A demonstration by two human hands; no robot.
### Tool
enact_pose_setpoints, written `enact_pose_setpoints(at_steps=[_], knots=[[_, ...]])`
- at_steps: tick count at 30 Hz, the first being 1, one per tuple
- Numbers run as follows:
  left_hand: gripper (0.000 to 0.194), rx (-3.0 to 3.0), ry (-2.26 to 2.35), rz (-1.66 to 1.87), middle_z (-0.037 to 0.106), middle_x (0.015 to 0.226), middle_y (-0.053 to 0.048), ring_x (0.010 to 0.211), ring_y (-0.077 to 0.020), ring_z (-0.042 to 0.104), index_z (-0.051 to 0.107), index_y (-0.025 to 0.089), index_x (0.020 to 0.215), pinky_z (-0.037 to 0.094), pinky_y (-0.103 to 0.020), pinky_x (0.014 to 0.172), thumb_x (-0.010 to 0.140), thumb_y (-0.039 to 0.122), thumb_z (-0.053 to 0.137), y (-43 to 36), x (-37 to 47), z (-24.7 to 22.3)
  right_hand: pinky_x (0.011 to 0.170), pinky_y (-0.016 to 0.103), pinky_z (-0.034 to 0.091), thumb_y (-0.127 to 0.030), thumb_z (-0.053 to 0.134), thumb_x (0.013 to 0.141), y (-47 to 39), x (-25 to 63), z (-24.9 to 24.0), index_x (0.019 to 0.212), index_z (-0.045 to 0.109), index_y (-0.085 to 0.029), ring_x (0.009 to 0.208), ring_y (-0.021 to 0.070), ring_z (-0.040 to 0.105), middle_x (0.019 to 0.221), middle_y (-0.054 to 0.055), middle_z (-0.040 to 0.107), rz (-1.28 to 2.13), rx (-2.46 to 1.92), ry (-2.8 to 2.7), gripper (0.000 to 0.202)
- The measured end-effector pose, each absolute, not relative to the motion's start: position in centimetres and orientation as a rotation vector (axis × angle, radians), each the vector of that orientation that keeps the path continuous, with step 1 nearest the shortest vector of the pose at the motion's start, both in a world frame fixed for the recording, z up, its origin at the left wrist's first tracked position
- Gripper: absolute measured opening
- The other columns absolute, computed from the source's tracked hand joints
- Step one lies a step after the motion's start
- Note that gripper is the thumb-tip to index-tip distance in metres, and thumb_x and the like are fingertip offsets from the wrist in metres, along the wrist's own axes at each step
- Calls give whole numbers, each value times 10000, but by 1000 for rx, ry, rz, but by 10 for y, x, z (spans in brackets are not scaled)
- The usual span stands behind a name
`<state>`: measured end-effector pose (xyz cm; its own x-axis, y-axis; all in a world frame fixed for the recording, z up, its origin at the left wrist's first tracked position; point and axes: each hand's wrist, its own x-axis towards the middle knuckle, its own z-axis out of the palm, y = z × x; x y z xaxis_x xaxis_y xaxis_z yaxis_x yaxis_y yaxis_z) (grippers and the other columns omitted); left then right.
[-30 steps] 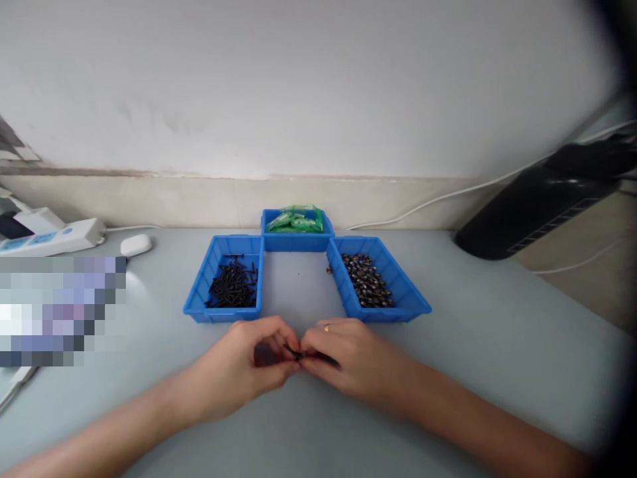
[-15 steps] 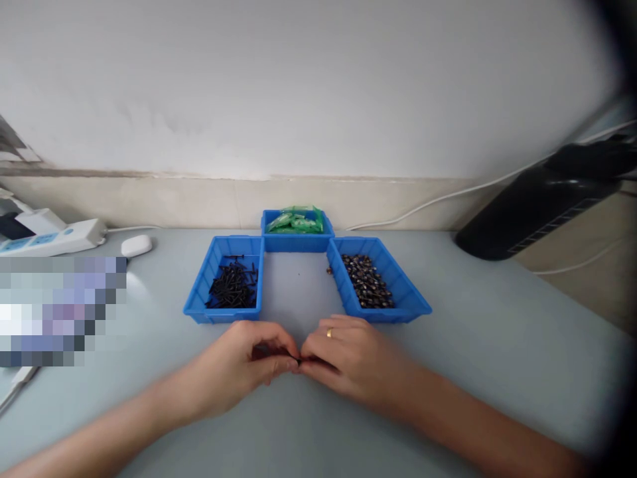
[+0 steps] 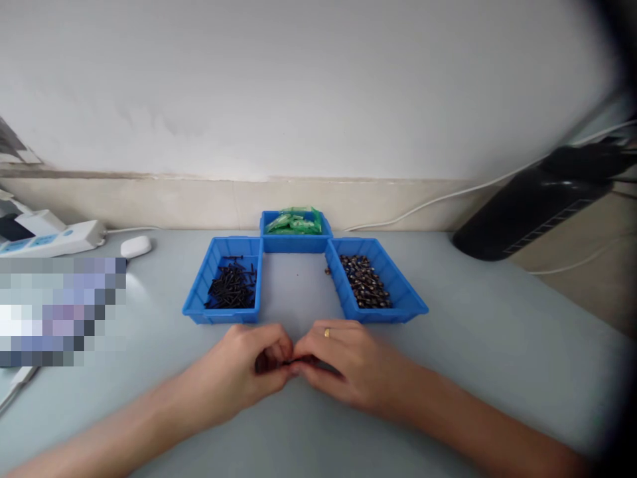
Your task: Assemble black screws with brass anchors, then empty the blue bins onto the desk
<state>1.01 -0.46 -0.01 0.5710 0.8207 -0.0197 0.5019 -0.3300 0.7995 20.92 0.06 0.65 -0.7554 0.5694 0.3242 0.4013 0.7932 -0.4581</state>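
Hands 1st: L hand (image 3: 243, 358) and R hand (image 3: 351, 362) meet at the fingertips over the near part of the desk, each closed to a thumb-and-finger pinch, knuckles up. Rest, big to small: pale wall (image 3: 298, 86) at the back, grey desk (image 3: 488, 325), then a black bottle (image 3: 527, 209) at far R. Next, 2 blue trays just past the hands: L tray (image 3: 198, 287) has black screw-like pcs (image 3: 231, 287) piled in it, R tray (image 3: 404, 292) has shiny metal bits (image 3: 368, 284). Smaller back tray (image 3: 297, 244) sits btwn their far ends w/ green packets (image 3: 296, 222) in it. White case (image 3: 136, 247) is on the desk, well to the L. Now the tiny stuff: dark piece (image 3: 289, 362) is pinched btwn the fingertips of both hands, mostly hidden, so tbh can't tell exactly what it is. Gold ring (image 3: 327, 333) on the R hand. Smallest is a loose bit (image 3: 327, 271) just beside the R tray's inner wall.
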Motion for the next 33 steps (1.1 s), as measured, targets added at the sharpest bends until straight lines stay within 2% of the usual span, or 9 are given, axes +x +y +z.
enact_pose_setpoints(at_steps=[6, 12, 17, 22, 33], knots=[[190, 1917, 1075, 471, 587, 646, 37, 594, -77, 493, 612, 169, 743, 382, -170, 533, 834, 322, 545, -2, 9, 7, 629, 218, 408, -220, 496, 888, 1, 211, 12, 845, 594, -164, 655, 113, 542, 698, 3, 608, 514, -809, -2461, 122], [111, 1676, 1091, 522, 615, 677, 34, 602, -81, 532, 641, 169, 765, 408, -158, 523, 778, 273, 604, 4, 5, 13, 624, 229, 397, -229, 490, 885, 5, 214, 14, 849, 607, -179, 671, 124, 556, 704, 3, 609, 537, -973, -2489, 132], [106, 1959, 1069, 610, 663, 760, 33, 676, -87, 579, 668, 204, 843, 446, -162, 608, 819, 205, 564, -2, 8, 12, 557, 215, 366, -191, 495, 870, 4, 210, 8, 764, 578, -166, 608, 115, 547, 677, 0, 596, 602, -1012, -2599, 137], [123, 2222, 982, 606, 632, 731, 28, 650, -87, 566, 651, 202, 892, 442, -164, 595, 858, 214, 533, -6, 8, 10, 544, 211, 349, -170, 504, 859, 2, 208, 4, 728, 539, -165, 596, 110, 538, 668, -8, 585, 566, -976, -2635, 135], [199, 2498, 1123, 434, 615, 716, -1, 642, -131, 581, 620, 196, 902, 415, -219, 570, 910, 267, 434, -2, 3, 7, 566, 238, 378, -204, 486, 882, 4, 209, 7, 764, 583, -168, 610, 133, 578, 664, 1, 607, 339, -1083, -2663, 157]])
